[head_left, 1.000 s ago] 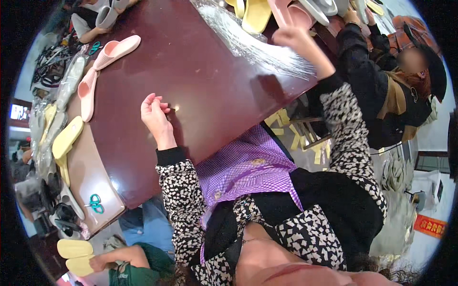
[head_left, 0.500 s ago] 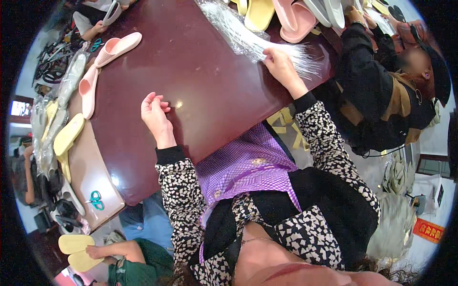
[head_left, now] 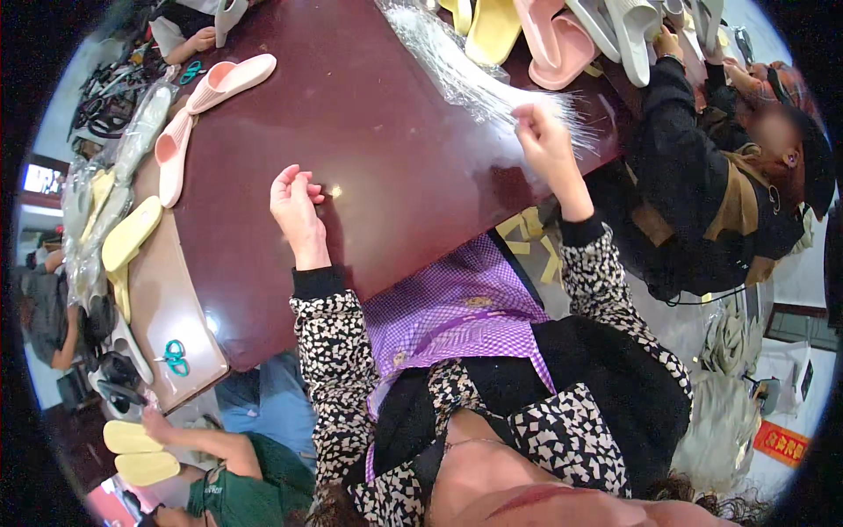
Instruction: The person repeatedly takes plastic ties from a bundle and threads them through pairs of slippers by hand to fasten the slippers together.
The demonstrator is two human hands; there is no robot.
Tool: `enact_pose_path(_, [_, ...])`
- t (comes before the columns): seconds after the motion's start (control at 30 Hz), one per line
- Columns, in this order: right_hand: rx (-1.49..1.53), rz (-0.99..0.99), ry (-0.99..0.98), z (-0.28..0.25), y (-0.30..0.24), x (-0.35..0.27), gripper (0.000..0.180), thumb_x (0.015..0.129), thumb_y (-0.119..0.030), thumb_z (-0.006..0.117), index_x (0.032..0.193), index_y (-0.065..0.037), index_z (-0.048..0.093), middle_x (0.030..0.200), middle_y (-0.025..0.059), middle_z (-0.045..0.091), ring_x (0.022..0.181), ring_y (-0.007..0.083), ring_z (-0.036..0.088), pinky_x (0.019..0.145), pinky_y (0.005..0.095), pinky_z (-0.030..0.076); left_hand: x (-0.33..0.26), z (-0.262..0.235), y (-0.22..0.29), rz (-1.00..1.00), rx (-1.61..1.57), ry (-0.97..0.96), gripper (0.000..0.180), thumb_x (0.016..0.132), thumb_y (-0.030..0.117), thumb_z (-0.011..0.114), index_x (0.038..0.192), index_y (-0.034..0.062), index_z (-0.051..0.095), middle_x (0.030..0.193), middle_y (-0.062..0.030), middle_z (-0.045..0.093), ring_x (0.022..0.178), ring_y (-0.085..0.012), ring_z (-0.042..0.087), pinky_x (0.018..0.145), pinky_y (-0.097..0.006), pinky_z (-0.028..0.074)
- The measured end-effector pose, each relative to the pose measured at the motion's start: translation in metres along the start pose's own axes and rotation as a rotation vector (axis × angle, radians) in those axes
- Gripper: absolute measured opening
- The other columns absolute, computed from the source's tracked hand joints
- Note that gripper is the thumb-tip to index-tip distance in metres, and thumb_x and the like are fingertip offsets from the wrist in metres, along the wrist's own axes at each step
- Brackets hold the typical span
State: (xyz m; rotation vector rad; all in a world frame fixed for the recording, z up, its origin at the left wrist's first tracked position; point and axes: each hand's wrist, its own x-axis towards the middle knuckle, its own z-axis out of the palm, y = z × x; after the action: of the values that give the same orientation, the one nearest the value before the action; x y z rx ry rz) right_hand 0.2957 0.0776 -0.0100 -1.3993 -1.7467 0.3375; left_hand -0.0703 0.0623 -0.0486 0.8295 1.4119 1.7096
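Observation:
My right hand [head_left: 548,151] is closed, thumb and fingers drawn together, at the loose ends of a bundle of thin white ties [head_left: 479,85]. Whether a tie is between its fingertips I cannot make out. The bundle lies partly in clear plastic on the dark red table [head_left: 386,167]. My left hand [head_left: 299,211] hovers over the table nearer its left part, its fingers loosely bent, thumb a little apart, with nothing visible in it. Beyond the bundle lie pink slippers [head_left: 559,48] and yellow slippers [head_left: 493,33].
To the left, a pink pair [head_left: 231,81] and a yellow slipper [head_left: 132,233] line the table edge. Teal scissors [head_left: 176,357] lie on a lighter tabletop. A co-worker in black [head_left: 689,167] sits at right beside grey slippers [head_left: 630,35]; another in green [head_left: 255,474] handles yellow soles [head_left: 145,452].
The whole view has shifted slightly. My right hand has drawn a little rightward and back toward me, its wrist turning more upright. My left hand barely moves. The green-clad co-worker's hand has lifted off the soles.

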Motion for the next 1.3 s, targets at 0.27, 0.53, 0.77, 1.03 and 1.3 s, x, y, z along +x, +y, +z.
enact_pose_path(0.27, [0.345, 0.156, -0.332, -0.019, -0.049, -0.041, 0.014, 0.084, 0.004, 0.053, 0.097, 0.0, 0.056, 0.083, -0.0022, 0.055, 0.067, 0.0035, 0.049, 0.06, 0.0188, 0.041, -0.061, 0.049, 0.018, 0.573, 0.455, -0.449, 0.015, 0.087, 0.002, 0.056, 0.101, 0.0029, 0.061, 0.096, -0.0046, 0.063, 0.083, -0.0142, 0.059, 0.068, -0.022, 0.049])
enact_pose_path(0.53, [0.681, 0.294, -0.568, -0.023, -0.081, -0.053, 0.014, 0.084, 0.003, 0.055, 0.096, -0.001, 0.054, 0.083, -0.003, 0.053, 0.07, 0.0021, 0.049, 0.06, 0.0174, 0.041, -0.112, 0.096, 0.013, 0.708, 0.32, -0.859, 0.019, 0.08, -0.005, 0.059, 0.098, 0.0016, 0.062, 0.102, -0.0109, 0.064, 0.095, -0.0242, 0.061, 0.078, -0.033, 0.05])
enact_pose_path(0.77, [0.757, 0.342, -0.635, -0.014, -0.078, -0.049, 0.011, 0.086, -0.002, 0.056, 0.097, -0.002, 0.055, 0.08, -0.0031, 0.053, 0.071, 0.0027, 0.051, 0.062, 0.0175, 0.042, -0.115, 0.092, 0.01, 0.734, 0.367, -0.897, 0.015, 0.078, -0.002, 0.06, 0.092, 0.0018, 0.061, 0.095, -0.0112, 0.063, 0.088, -0.0274, 0.061, 0.077, -0.034, 0.05])
enact_pose_path(1.03, [0.331, 0.108, -0.224, 0.009, -0.029, -0.003, 0.012, 0.085, -0.008, 0.06, 0.094, 0.0, 0.06, 0.077, 0.0031, 0.061, 0.072, 0.0116, 0.058, 0.062, 0.0264, 0.046, -0.116, 0.084, 0.003, 0.189, 0.086, -0.681, 0.008, 0.088, 0.001, 0.056, 0.095, 0.0012, 0.061, 0.094, -0.0066, 0.065, 0.085, -0.0149, 0.062, 0.078, -0.026, 0.049])
enact_pose_path(1.3, [-0.464, -0.391, 0.149, 0.066, 0.018, 0.045, 0.017, 0.079, -0.021, 0.065, 0.085, -0.005, 0.064, 0.081, 0.0147, 0.064, 0.076, 0.0292, 0.062, 0.073, 0.0413, 0.042, -0.119, 0.079, 0.015, 0.009, -0.196, -0.58, 0.009, 0.093, 0.003, 0.053, 0.097, -0.0005, 0.06, 0.095, -0.0073, 0.065, 0.085, -0.0127, 0.062, 0.082, -0.026, 0.049])
